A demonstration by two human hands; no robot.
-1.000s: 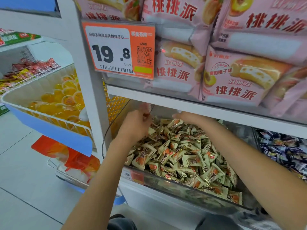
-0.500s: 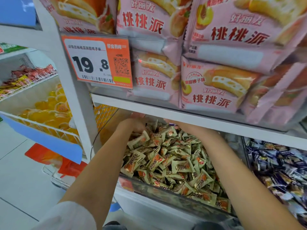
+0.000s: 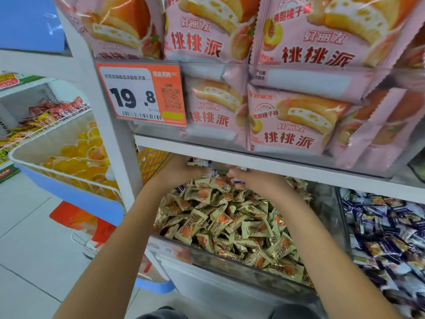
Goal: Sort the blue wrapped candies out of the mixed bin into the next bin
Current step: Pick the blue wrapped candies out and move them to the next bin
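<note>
Blue wrapped candies (image 3: 199, 162), small, dark-blue foil, gripped in left hand (image 3: 178, 172), right hand (image 3: 249, 178) grip indiscernible, mixed bin (image 3: 230, 268) below.

Head view looks steeply down, close over the mixed bin (image 3: 230, 265).

Shelf edge (image 3: 253, 161) hides both hands' fingertips, perhaps holding candies.

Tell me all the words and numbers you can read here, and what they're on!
"19 .8": price tag.
"桃桃派": pink pie bags.
"好丽友": the same bags, above that name.
Small print, barcode and QR code on the tag: too blurred.
Gold candies and blue candies: print too small to read.
</note>
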